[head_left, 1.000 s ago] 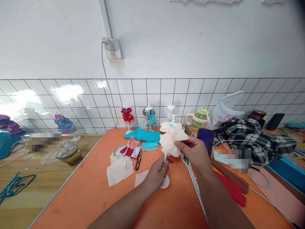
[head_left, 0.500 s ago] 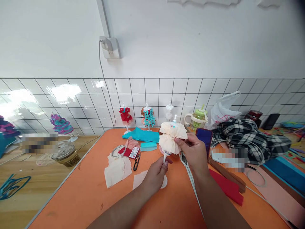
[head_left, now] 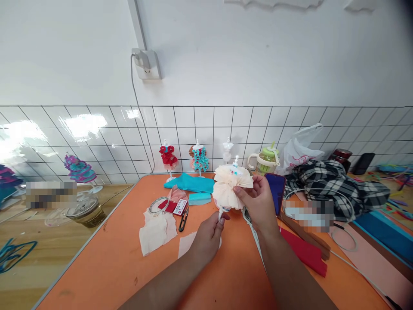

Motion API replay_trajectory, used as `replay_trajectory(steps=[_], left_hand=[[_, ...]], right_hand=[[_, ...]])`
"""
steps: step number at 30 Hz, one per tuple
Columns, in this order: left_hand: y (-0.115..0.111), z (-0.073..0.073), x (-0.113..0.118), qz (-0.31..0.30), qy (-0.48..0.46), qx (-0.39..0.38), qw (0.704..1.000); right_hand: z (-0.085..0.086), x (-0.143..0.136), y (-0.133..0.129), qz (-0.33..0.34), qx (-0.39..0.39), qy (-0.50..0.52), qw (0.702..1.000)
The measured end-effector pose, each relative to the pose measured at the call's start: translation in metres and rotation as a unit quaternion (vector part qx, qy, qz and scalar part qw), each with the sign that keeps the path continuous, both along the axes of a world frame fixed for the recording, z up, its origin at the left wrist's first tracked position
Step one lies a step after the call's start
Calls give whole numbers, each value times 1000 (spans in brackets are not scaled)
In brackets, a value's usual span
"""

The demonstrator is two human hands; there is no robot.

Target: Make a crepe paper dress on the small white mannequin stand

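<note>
Nearest to us, our left hand (head_left: 208, 237) closes around the white stem of a small dress stand (head_left: 220, 213), whose top leans a little to the right above the orange desk (head_left: 122, 271). A pale sheet (head_left: 184, 246) lies partly under that hand. Our right hand (head_left: 260, 204) pinches the edge of the stand's cream ruffle (head_left: 227, 189) between thumb and fingers (we cannot make out every fingertip, as some sit behind the folds). Right of our right forearm lies a red sheet (head_left: 305, 252).

To the left of the stand, we see torn cream pieces (head_left: 156, 234), a slim black tool (head_left: 183, 218), a red-and-white card (head_left: 180, 207) and a clear ring (head_left: 159, 199). Beyond them we find bright blue material (head_left: 190, 184), and a dark phone (head_left: 276, 193) is just beyond our right hand. Farther back, before the tiled wall (head_left: 222, 122), we have a red-dressed stand (head_left: 168, 157), a turquoise-trimmed stand (head_left: 200, 159), a white stand (head_left: 227, 150) and a green-lidded cup (head_left: 267, 161).
</note>
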State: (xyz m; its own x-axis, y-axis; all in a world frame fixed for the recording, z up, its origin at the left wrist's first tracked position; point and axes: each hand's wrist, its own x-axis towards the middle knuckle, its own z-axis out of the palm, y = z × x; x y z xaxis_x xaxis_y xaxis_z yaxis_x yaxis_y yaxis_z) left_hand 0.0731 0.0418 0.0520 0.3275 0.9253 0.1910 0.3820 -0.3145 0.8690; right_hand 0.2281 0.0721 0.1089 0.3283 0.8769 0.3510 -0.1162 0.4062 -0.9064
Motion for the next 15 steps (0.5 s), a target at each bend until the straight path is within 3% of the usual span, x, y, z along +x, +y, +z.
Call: replay_trajectory(steps=[4,9,15], left_hand=[[-2,2,-2,-12,0,1,1000],[-4,1,-2,-41,-2,-7,999],[-2,2,-3,-49,19,35,998]], right_hand=[[8,-2,-5,103,19,31,994],[7,-1,-9,99,3,22,995],[2,1,-8,115,16,69,991]])
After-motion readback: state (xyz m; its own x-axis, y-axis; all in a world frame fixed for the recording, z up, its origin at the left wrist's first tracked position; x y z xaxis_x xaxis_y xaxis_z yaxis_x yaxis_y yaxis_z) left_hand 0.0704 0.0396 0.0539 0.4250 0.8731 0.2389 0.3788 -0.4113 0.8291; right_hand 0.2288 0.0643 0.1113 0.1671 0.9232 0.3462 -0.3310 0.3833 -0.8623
